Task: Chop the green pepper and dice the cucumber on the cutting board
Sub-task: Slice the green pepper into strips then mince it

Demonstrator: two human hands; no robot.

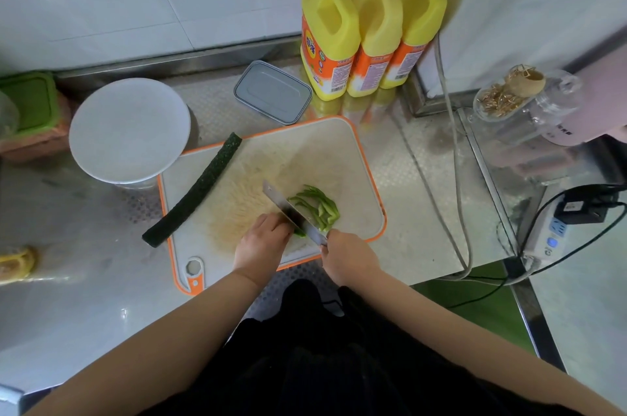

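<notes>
A beige cutting board (325, 150) with an orange rim lies on the steel counter. Green pepper strips (317, 206) lie in a pile near its front right. My right hand (349, 256) grips the handle of a cleaver (288, 208), whose blade stands on the board just left of the strips. My left hand (263, 240), fingers curled, holds down a small green pepper piece (300, 233) against the blade; most of that piece is hidden. A long dark green cucumber (195, 193) lies diagonally across the board's left edge, untouched.
A white round plate (129, 128) sits left of the board, a grey lidded box (273, 91) behind it. Three yellow detergent bottles (369, 28) stand at the back wall. A glass jar (522, 99), cables and a power strip (546, 235) are on the right.
</notes>
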